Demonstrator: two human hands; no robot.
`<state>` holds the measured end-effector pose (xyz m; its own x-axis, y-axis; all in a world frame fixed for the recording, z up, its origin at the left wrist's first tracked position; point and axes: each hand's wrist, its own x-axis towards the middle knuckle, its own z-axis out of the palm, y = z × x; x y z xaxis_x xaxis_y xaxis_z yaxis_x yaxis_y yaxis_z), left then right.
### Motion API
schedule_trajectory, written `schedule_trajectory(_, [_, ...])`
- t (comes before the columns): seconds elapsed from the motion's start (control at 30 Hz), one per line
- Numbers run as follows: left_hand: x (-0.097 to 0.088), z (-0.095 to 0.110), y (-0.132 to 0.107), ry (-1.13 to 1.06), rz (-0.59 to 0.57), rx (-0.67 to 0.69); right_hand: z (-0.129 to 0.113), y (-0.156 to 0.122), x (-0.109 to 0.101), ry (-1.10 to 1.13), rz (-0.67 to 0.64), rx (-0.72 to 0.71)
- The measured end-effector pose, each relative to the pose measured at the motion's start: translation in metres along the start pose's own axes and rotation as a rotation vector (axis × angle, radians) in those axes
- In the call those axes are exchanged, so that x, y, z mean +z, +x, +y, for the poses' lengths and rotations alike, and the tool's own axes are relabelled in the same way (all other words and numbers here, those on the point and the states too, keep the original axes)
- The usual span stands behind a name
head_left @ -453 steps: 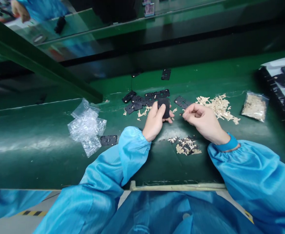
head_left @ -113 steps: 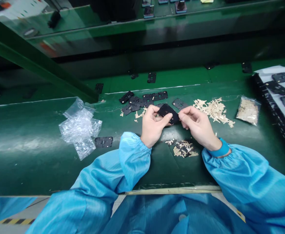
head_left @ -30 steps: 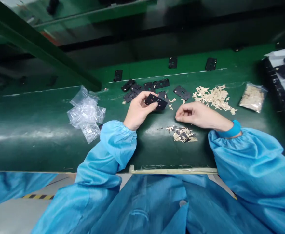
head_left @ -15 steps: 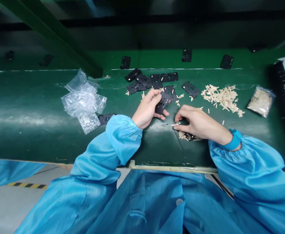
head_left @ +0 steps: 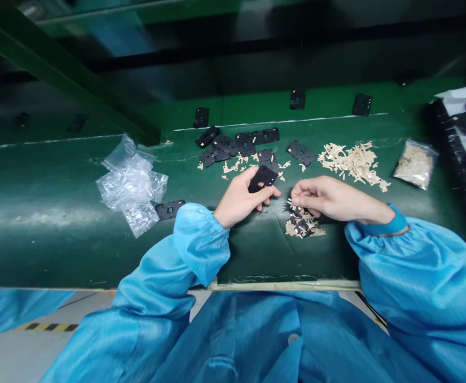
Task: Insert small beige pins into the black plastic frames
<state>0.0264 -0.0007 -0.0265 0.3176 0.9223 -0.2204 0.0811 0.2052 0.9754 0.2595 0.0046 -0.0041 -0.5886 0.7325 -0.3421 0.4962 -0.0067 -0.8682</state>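
My left hand is closed on a black plastic plate with small cut-outs, held tilted above the table. To its right, my right hand has thumb and forefinger pinched at a small beige piece; its exact shape is too small to make out. Just below those fingertips lies a small mixed heap of beige bits and black parts. Beyond the left hand, several similar black plates lie overlapping, with loose beige pieces scattered by them.
A larger pile of beige pieces spreads at the right, beside a filled clear bag. Clear plastic bags are heaped at the left. A black-edged tray stands far right. A green post slants down at the upper left.
The camera view has shifted and tilted slightly. My left hand has turned the black plate to another angle. My right hand has drawn back from the small heap, uncovering more of it.
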Motion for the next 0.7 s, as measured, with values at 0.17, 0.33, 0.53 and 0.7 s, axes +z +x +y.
schedule_trajectory(0.17, [0.018, -0.009, -0.001, 0.094, 0.020, 0.031, 0.006, 0.003, 0.000, 0.148, 0.066, 0.015])
schedule_trajectory(0.33, [0.030, -0.016, 0.002, 0.200, 0.140, 0.063, 0.014, 0.007, 0.000, 0.169, 0.193, -0.019])
schedule_trajectory(0.53, [0.027, -0.015, 0.002, 0.302, 0.088, 0.116, 0.009, 0.008, -0.004, 0.214, 0.356, 0.011])
schedule_trajectory(0.7, [0.028, -0.012, -0.001, 0.363, -0.044, 0.084, 0.011, 0.009, -0.008, 0.257, 0.353, 0.104])
